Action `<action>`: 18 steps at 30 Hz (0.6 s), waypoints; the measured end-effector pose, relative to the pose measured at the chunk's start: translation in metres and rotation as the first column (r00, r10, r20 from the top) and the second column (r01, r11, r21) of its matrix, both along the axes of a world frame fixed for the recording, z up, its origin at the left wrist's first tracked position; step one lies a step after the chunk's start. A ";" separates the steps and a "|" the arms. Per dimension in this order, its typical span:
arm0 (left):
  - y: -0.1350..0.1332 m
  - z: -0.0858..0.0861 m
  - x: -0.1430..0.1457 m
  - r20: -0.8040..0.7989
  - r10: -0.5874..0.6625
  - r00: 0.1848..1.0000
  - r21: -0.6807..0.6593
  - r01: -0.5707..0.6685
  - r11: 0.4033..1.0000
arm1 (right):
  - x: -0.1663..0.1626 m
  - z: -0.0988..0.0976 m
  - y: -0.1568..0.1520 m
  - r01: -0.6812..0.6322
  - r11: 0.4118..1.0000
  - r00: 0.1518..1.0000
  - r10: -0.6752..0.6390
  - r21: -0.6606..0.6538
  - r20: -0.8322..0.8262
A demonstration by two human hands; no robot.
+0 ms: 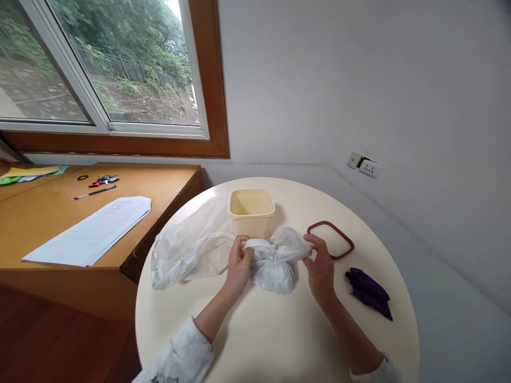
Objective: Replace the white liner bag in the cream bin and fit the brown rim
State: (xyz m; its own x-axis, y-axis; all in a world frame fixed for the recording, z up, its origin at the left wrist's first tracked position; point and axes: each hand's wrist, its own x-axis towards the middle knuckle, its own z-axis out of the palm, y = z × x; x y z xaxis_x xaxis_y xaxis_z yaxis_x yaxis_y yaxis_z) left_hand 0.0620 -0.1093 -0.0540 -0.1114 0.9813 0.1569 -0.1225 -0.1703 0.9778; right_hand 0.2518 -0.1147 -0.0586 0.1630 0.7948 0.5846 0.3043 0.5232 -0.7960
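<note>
Head view, looking down on the round table (255,340), takes the pale yellow bin (251,226) as its landmark: a bunched white bag (274,279) sits on the near side of the bin and slightly to its right, gathered at a neck with a rounded bulge below. The left hand (238,260), just in front of the bin, pinches one end of the gathered plastic between thumb and fingers; the right hand (320,264), nearer and to the right of the bin, grips the opposite end (how firmly its fingertips press is hard to tell). Tying off or tightening the neck looks like the step in hand, since the plastic is drawn outward on both sides of a crossing. The next move seems to call for an even, gentle pull from both hands, as plastic this thin could stretch or tear. Left of the bin, touching or nearly so, spreads a loose translucent bag (187,252); to the bin's right lie a brown ring (339,232) with rounded corners and, farther right and nearer the person, a crumpled purple cloth (369,292), neither of them in either hand.
</note>
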 end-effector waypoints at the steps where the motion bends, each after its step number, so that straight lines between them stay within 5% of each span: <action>1: 0.000 0.000 0.000 -0.003 0.005 1.000 0.001 -0.005 1.000 | -0.002 0.002 -0.003 -0.034 0.996 0.995 0.027 0.077 0.094; 5: -0.001 0.002 0.000 0.012 -0.015 1.000 -0.007 0.015 1.000 | -0.011 0.007 -0.011 -0.136 0.978 0.892 0.052 0.157 0.449; 8: -0.001 0.002 0.001 0.021 -0.033 0.999 -0.002 0.033 0.999 | -0.013 0.004 -0.009 -0.143 0.974 0.874 0.042 0.174 0.485; 13: 0.002 0.001 0.000 -0.020 0.007 1.000 0.148 -0.004 0.989 | -0.010 -0.002 -0.004 -0.142 0.979 0.947 0.092 0.145 0.307; 18: 0.003 0.000 -0.001 -0.083 0.080 0.993 0.230 -0.059 0.971 | -0.007 0.002 -0.006 -0.186 0.982 0.977 0.187 0.022 -0.099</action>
State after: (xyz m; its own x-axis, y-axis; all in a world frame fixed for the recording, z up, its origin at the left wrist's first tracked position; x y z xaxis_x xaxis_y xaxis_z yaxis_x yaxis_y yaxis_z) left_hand 0.0613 -0.1060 -0.0542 -0.1526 0.9094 0.3869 -0.0148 -0.3935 0.9192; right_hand 0.2445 -0.1205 -0.0565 0.0711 0.8096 0.5826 0.1193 0.5730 -0.8108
